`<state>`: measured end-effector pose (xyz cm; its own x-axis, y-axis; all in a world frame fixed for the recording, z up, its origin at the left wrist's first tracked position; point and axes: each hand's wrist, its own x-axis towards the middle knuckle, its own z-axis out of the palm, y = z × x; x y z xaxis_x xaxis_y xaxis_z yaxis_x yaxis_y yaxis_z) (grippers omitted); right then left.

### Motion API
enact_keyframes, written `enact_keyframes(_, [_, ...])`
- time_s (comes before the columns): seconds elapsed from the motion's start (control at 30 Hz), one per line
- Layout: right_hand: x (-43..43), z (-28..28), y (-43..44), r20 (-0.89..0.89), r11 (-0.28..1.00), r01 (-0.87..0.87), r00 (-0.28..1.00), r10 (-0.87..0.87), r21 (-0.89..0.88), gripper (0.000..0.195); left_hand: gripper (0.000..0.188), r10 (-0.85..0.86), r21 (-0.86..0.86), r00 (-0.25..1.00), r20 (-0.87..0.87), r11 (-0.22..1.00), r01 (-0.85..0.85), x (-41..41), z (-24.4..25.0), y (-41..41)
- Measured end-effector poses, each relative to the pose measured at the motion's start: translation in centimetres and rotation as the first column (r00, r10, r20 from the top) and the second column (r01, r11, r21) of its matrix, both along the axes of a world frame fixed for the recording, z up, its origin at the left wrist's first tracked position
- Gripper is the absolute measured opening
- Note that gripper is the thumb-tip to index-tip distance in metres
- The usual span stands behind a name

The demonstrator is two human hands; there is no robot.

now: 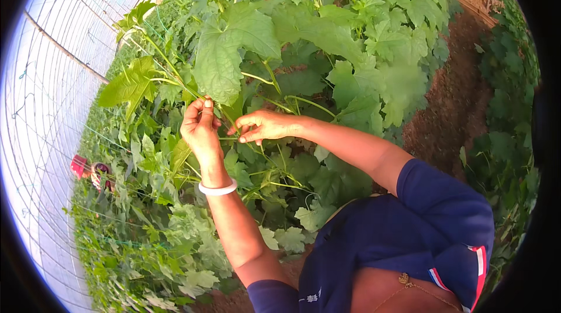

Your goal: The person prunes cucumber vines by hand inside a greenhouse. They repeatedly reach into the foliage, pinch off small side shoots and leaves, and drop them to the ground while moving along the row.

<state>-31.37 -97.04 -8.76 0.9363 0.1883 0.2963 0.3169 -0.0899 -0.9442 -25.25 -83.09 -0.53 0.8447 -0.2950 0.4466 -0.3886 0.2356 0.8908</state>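
Note:
My left hand (202, 127), with a white bangle (218, 188) on its wrist, pinches a green vine stem (168, 64) between thumb and fingers. The stem slants up to the left, past a yellow-green lobed leaf (130, 86), to a leafy tip. Just right of and slightly below it, my right hand (265, 127) has its thumb and forefinger around a lower part of the same stem. The two hands are close together but apart. A large lobed leaf (232, 48) hangs just above them. Foliage hides where the stem starts.
Dense vines (394, 46) surround my hands. Thin strings (105, 138) run through the plants on the left, below a ribbed greenhouse cover (44, 107) with a pole (65, 49). A person in a red hat (79, 166) is among the plants. A bare soil path (456, 89) lies right, beside another plant row (508, 138).

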Motion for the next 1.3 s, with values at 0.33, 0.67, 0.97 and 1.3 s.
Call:
enact_keyframes(0.33, [0.7, -5.1, 0.8, 0.057, 0.996, 0.087, 0.995, -0.086, -0.023, 0.02, 0.005, -0.066, 0.195, 0.997, 0.03, 0.979, 0.059, 0.8, -3.0, 1.3])
enact_keyframes(0.67, [-1.9, -18.2, 1.1, -0.05, 0.761, 0.075, 0.989, -0.139, -0.645, 0.022, 0.018, 0.082, 0.638, 0.997, -0.003, 0.767, -0.061, -4.2, -14.3, 2.6])
enact_keyframes(0.97, [-7.8, -29.3, 3.7, -0.754, 0.935, -0.201, 0.65, -0.096, -0.292, 0.034, 0.01, 0.014, 0.556, 0.963, -0.268, 0.819, 0.143, -8.2, -24.8, 5.1])
enact_keyframes(1.3, [6.1, -12.9, 3.0, -0.303, 0.965, 0.236, 0.917, -0.259, -0.111, 0.05, 0.014, 0.025, -0.063, 0.987, -0.158, 0.997, -0.036, -5.5, -10.3, 5.2])
